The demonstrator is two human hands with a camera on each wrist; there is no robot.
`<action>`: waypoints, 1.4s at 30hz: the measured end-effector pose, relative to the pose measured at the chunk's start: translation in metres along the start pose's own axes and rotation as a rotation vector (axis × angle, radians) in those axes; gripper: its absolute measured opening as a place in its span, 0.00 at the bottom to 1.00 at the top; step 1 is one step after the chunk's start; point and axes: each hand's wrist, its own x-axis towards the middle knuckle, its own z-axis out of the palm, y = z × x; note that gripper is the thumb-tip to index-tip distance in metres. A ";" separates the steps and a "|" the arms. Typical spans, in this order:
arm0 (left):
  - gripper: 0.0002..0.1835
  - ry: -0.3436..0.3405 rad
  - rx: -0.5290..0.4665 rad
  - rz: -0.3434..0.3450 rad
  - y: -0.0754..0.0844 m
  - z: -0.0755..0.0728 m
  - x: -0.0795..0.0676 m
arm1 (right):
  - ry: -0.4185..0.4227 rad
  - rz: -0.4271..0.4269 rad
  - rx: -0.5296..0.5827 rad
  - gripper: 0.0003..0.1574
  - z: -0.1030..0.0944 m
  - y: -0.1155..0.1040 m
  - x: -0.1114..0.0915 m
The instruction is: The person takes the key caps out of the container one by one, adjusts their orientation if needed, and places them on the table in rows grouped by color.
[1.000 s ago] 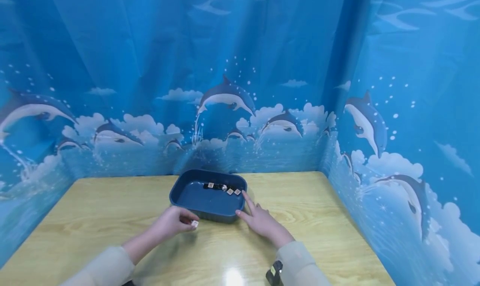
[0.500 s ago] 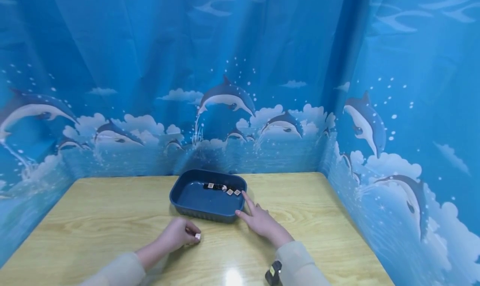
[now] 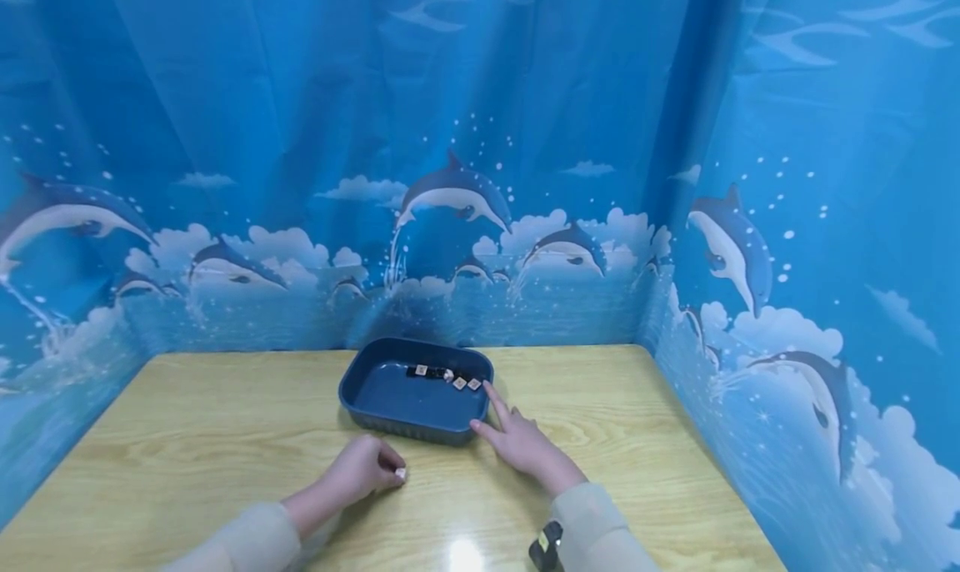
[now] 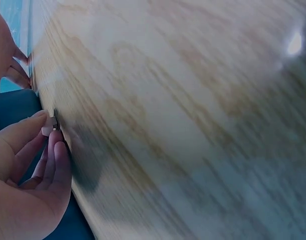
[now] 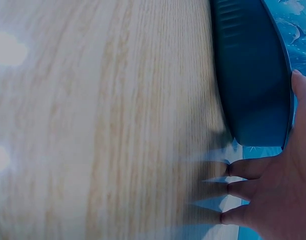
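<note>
In the head view my left hand [image 3: 358,474] is low over the table in front of the tray, pinching a small white block [image 3: 401,473] between thumb and fingers. The left wrist view shows this block [image 4: 47,129] at the fingertips, with a dark, shiny part on one side. My right hand [image 3: 521,447] rests at the right end of a dark blue rectangular tray [image 3: 408,430], thumb at its near corner and fingers spread. Inside the tray, along its far right part, lie several small pieces, including a pale square block [image 3: 460,383] and a black strip of pieces [image 3: 435,373].
The tray stands toward the back of a wood-grain table [image 3: 247,439]. A blue curtain [image 3: 315,163] with dolphins hangs behind and to the right. A black device [image 3: 546,545] sits at the right wrist.
My left hand has moved down toward the table and slightly right, away from the tray's front, still pinching the white block. The right hand and tray have stayed put.
</note>
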 end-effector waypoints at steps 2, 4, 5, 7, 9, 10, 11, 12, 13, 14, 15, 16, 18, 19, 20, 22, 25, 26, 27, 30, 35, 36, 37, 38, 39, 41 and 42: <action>0.10 0.003 0.005 -0.007 0.001 -0.001 0.001 | 0.002 0.000 0.000 0.46 0.000 0.000 0.001; 0.11 0.006 0.015 -0.017 0.003 -0.002 0.001 | 0.003 -0.001 0.000 0.46 0.000 0.000 0.001; 0.12 0.005 0.016 -0.023 0.004 -0.004 0.002 | 0.003 -0.001 0.001 0.46 0.000 0.000 0.001; 0.12 0.006 0.018 -0.030 0.008 -0.007 0.002 | 0.002 -0.001 0.003 0.47 0.000 0.000 0.001; 0.12 0.001 0.016 -0.034 0.013 -0.012 0.004 | 0.001 -0.002 0.003 0.47 0.001 0.000 0.002; 0.12 -0.003 0.020 -0.031 0.016 -0.014 0.004 | 0.000 -0.003 0.002 0.47 0.001 0.001 0.002; 0.11 -0.006 0.024 -0.024 0.020 -0.017 0.005 | -0.001 -0.003 0.002 0.47 0.001 0.001 0.002; 0.11 -0.011 0.033 -0.015 0.024 -0.020 0.007 | -0.002 -0.003 0.002 0.47 0.001 0.001 0.002; 0.10 -0.015 0.043 -0.003 0.028 -0.023 0.008 | -0.002 -0.003 0.001 0.47 0.001 0.001 0.002; 0.10 -0.019 0.047 0.010 0.032 -0.026 0.010 | -0.002 -0.004 -0.002 0.47 0.001 0.002 0.002; 0.10 -0.021 0.057 0.027 0.037 -0.029 0.013 | 0.000 -0.005 -0.004 0.47 0.001 0.002 0.003; 0.09 -0.026 0.071 0.040 0.041 -0.032 0.015 | 0.000 -0.007 -0.006 0.47 0.001 0.002 0.003; 0.09 -0.029 0.090 0.059 0.048 -0.036 0.022 | 0.003 -0.010 -0.008 0.47 0.001 0.002 0.003; 0.09 -0.028 0.100 0.063 0.052 -0.038 0.026 | 0.004 -0.010 -0.009 0.47 0.001 0.002 0.003; 0.09 -0.032 0.111 0.062 0.055 -0.040 0.030 | 0.005 -0.010 -0.010 0.47 0.001 0.002 0.003; 0.09 -0.043 0.131 0.052 0.061 -0.044 0.038 | 0.003 -0.006 -0.008 0.47 0.001 0.002 0.003; 0.10 -0.083 0.150 0.039 0.067 -0.049 0.052 | 0.002 0.003 -0.006 0.47 0.002 0.002 0.002; 0.11 -0.102 0.169 0.044 0.068 -0.051 0.057 | 0.003 0.004 -0.005 0.46 0.002 0.002 0.002; 0.11 -0.122 0.189 0.048 0.070 -0.053 0.062 | 0.003 0.005 -0.005 0.46 0.002 0.002 0.002; 0.12 -0.176 0.277 0.068 0.073 -0.058 0.079 | 0.004 0.002 -0.011 0.46 0.003 0.003 0.002; 0.14 -0.246 0.395 0.090 0.083 -0.062 0.104 | -0.002 0.010 -0.010 0.46 0.002 0.003 0.002; 0.14 -0.262 0.408 0.092 0.085 -0.062 0.109 | -0.004 0.011 -0.009 0.46 0.002 0.003 0.002; 0.14 -0.279 0.419 0.094 0.086 -0.061 0.114 | -0.006 0.013 -0.009 0.46 0.002 0.003 0.003; 0.14 -0.296 0.430 0.100 0.087 -0.059 0.118 | -0.007 0.013 -0.006 0.46 0.002 0.004 0.003; 0.15 -0.314 0.443 0.106 0.088 -0.057 0.123 | -0.009 0.013 -0.008 0.46 0.002 0.004 0.003; 0.15 -0.354 0.463 0.115 0.091 -0.053 0.131 | -0.008 0.008 -0.009 0.46 0.003 0.004 0.003; 0.16 -0.372 0.472 0.116 0.092 -0.050 0.135 | -0.006 0.004 -0.009 0.46 0.003 0.004 0.003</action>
